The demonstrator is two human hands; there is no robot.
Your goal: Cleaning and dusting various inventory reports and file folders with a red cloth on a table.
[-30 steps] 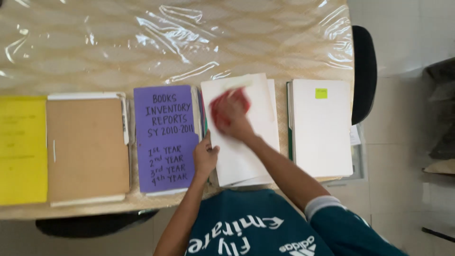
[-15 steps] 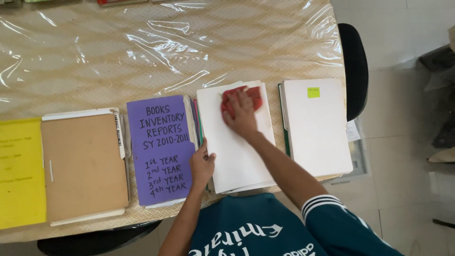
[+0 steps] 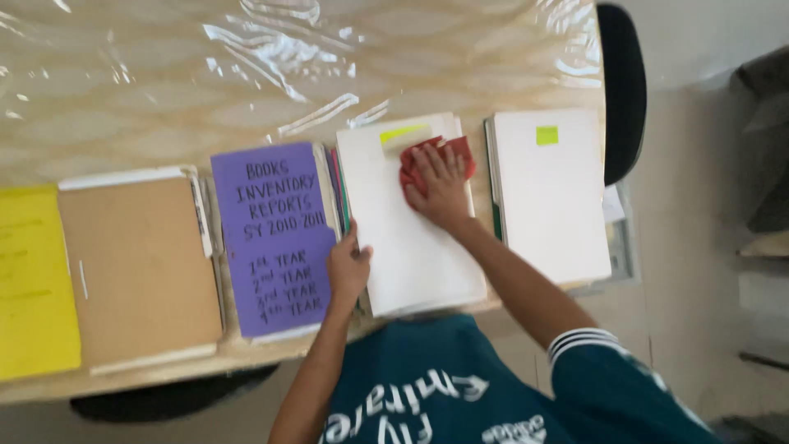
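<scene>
Clear plastic sheeting covers the wooden table (image 3: 164, 82), and glare streaks run across its far half. Five flat items lie in a row along the near edge.

1. Yellow folder (image 3: 33, 279), far left, cut off by the frame edge.
2. Brown folder (image 3: 140, 267), just beside it, with white sheets showing at its top and right edges.
3. Purple folder (image 3: 275, 234), with handwritten lettering on the cover; coloured page edges show along its right side.
4. White stack of papers (image 3: 415, 247), centre, with a yellow tab near its top edge.
5. White folder (image 3: 551, 197), right, with a small yellow-green sticky note near its top. More papers lie beneath it, only partly visible.

A black chair back (image 3: 623, 90) stands beyond the table's right end. Another dark shape lies under the near edge, too hidden to identify.

Right hand (image 3: 440, 185): palm down, fingers spread and pressed flat on a red cloth (image 3: 431, 156). The cloth lies bunched on the upper right part of the white stack, just below the yellow tab, and shows beyond the fingertips and on both sides of the hand.

Left hand (image 3: 349, 267): fingers curled over the left edge of the white stack, at the seam with the purple folder. The fingertips are hidden, so how firmly they grip cannot be told.
</scene>
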